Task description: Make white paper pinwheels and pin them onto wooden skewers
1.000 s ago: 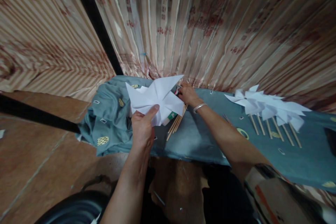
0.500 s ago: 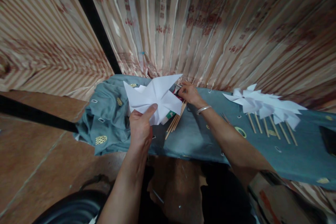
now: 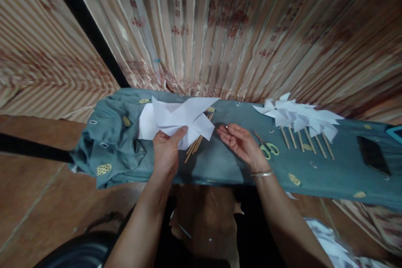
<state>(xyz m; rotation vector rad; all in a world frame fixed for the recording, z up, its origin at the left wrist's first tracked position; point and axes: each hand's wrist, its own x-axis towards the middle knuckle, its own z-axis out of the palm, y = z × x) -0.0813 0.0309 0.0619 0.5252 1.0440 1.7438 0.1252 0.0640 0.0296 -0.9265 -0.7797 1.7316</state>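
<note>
Looks like a room in a home to me: flowered curtains (image 3: 194, 29) hang across the top of the frame, a printed household cloth (image 3: 216, 167) spreads over the middle, and pale-jointed brown floor tiles (image 3: 28, 205) show at lower left.

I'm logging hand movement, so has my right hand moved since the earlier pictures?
Yes. Judged against the resting row of paper pinwheels, your right hand has moved right, toward that row, and nearer your body.
</note>
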